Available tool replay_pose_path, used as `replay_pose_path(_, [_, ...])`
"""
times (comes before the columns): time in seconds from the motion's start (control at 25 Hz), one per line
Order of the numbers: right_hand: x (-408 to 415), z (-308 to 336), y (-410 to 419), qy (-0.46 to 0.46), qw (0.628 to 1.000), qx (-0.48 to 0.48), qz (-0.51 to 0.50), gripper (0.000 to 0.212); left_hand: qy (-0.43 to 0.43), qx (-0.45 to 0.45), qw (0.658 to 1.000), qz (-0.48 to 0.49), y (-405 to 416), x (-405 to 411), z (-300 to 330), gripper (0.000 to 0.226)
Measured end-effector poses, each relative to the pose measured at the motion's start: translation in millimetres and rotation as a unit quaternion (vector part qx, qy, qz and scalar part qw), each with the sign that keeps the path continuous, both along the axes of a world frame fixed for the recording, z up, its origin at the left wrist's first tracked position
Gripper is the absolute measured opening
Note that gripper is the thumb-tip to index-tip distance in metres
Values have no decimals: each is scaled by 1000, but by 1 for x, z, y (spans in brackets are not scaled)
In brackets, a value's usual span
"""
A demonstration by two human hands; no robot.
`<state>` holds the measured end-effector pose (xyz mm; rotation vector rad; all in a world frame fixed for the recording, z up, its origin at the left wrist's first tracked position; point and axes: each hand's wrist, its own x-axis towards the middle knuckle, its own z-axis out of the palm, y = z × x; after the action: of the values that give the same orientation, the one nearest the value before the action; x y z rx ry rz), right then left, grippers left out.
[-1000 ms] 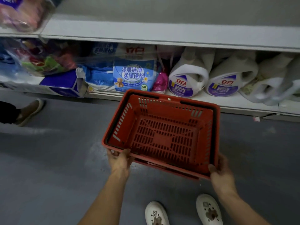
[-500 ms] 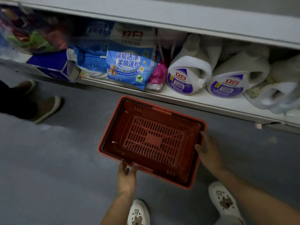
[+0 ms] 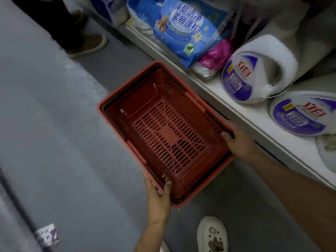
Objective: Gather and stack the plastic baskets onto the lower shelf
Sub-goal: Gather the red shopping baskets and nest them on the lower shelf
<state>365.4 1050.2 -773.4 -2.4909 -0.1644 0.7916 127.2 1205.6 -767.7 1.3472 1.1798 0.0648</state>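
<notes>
A red plastic basket (image 3: 163, 131) with a slotted bottom and a black handle folded along its rim sits low over the grey floor, just in front of the white lower shelf (image 3: 241, 110). My left hand (image 3: 159, 193) grips the basket's near rim, fingers hooked inside. My right hand (image 3: 238, 140) holds the rim on the shelf side. The basket is empty. Whether it rests on the floor or hangs just above it, I cannot tell.
The shelf carries white detergent jugs (image 3: 254, 73), a blue bag (image 3: 183, 28) and a pink packet (image 3: 216, 55). Another person's brown shoe (image 3: 87, 45) stands on the floor at upper left. My white shoe (image 3: 211, 235) is below the basket. A small purple-white scrap (image 3: 48, 234) lies at lower left.
The basket has gone down from mid-air toward the floor beside the shelf and turned diagonally in view. My head has tilted down and rolled. Both hands stay on the rim.
</notes>
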Motion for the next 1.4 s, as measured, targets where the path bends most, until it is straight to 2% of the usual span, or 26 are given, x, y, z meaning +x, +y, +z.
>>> replay_pose_path(0.12, [-15,-4,-10,-13,1000,-11,1,42,-21,3,1000,20,-5,-22,-8,75])
replay_pose_path(0.2, [-42,-3,-21,6,1000,-6,-5,43,-23,31,998,42,1,-39,-10,72])
replay_pose_path(0.32, [-74,-3,-22,46,992,111,-43,42,-46,30,997,45,9,-54,-16,72])
replay_pose_path(0.4, [-80,-7,-18,45,976,191,-90,50,-63,9,996,56,10,-59,-17,77])
replay_pose_path(0.52, [-93,5,-14,52,962,243,-115,65,-82,41,992,86,16,-61,2,86])
replay_pose_path(0.72, [-102,60,6,63,934,297,-189,68,-78,22,990,119,45,-50,78,73])
replay_pose_path(0.88, [-104,115,12,112,902,299,-289,64,-24,-6,988,149,59,-50,131,67])
replay_pose_path(1.08, [-143,193,-27,128,886,288,-340,61,5,-25,993,115,32,-70,211,61])
replay_pose_path(1.28, [-165,276,-54,120,858,305,-394,62,-18,-18,997,72,19,-68,288,65])
replay_pose_path(1.4, [-172,333,-61,83,848,325,-411,63,-53,-7,998,43,17,-58,342,66])
